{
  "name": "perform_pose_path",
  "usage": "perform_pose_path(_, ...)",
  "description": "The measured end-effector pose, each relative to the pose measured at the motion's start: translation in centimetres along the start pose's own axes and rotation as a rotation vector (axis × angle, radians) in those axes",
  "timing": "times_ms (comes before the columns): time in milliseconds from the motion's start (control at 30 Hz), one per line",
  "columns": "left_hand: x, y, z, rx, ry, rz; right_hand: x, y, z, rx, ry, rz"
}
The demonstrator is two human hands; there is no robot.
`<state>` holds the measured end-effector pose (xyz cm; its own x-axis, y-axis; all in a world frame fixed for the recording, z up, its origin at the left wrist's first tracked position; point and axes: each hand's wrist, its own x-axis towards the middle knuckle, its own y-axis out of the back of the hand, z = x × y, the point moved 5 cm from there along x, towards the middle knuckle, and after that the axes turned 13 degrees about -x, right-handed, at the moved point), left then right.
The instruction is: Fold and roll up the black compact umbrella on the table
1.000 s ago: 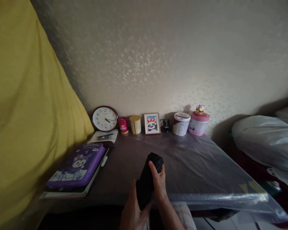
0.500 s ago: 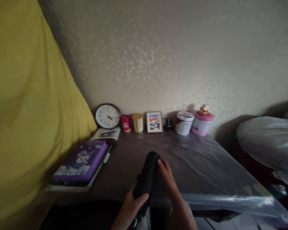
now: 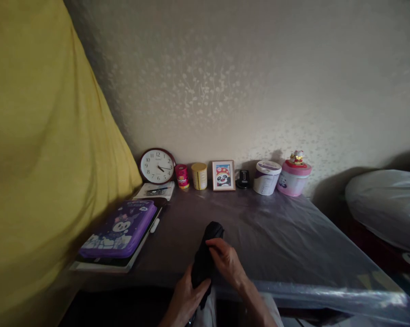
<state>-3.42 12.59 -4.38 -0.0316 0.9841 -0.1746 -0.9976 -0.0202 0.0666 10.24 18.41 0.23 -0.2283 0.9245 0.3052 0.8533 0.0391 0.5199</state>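
Observation:
A black folded umbrella point(image 3: 205, 254) is held at a slant over the table's front edge, its far end pointing away from me. My left hand point(image 3: 187, 290) wraps around its lower part, thumb across the top. With thumb and fingers drawn together, my right hand point(image 3: 227, 259) pinches at the umbrella's cloth on its upper right side. Exactly what bit of cloth the fingertips hold is hidden. The umbrella's lower end goes out of sight below my left hand.
Along the wall stand a clock point(image 3: 157, 166), a red can point(image 3: 182, 176), a yellow can point(image 3: 200, 176), a panda picture frame point(image 3: 224, 175), a black device point(image 3: 243, 179) and two tubs point(image 3: 267, 178). A purple case point(image 3: 119, 229) lies on books at left, beside a yellow curtain point(image 3: 55, 136).
My right hand has shifted left, from beside the umbrella's far end onto its upper side, and its fingers have closed in a pinch. The left hand keeps its hold. The view has shifted slightly.

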Motion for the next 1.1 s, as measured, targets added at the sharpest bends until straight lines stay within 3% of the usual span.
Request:
perform_pose_path(100, 0.2, 0.1, -0.7, 0.02, -0.045, 0.02, 0.5, -1.1, -2.0, -0.191, 0.132, -0.108)
perform_pose_path(300, -0.1, 0.3, -1.1, 0.093, -0.114, -0.02, 1.2, -2.2, -3.1, -0.399, 0.153, -0.288)
perform_pose_path(467, -0.3, 0.4, -1.3, 0.036, -0.094, 0.066, 1.7, -2.6, -3.4, -0.427, 0.146, -0.33)
perform_pose_path(633, -0.6, 0.6, -1.3, 0.072, -0.042, -0.003, 2.0, -2.8, -3.5, -0.445, 0.172, -0.34)
perform_pose_path(767, -0.7, 0.8, -1.3, 0.025, -0.058, 0.015, 2.3, -3.1, -3.3, -0.438, 0.16, -0.334)
perform_pose_path(867, -0.6, 0.7, -1.5, 0.03, -0.029, 0.016, 2.5, -3.3, -3.1, -0.299, 0.143, -0.287)
perform_pose_path(967, -0.6, 1.0, -1.6, 0.012, 0.013, 0.017, 2.3, -2.8, -2.4, 0.015, 0.039, -0.241)
perform_pose_path(1100, -0.9, 1.9, -1.1, -0.081, 0.013, 0.04, 1.0, 0.1, -1.1, 0.378, -0.161, -0.191)
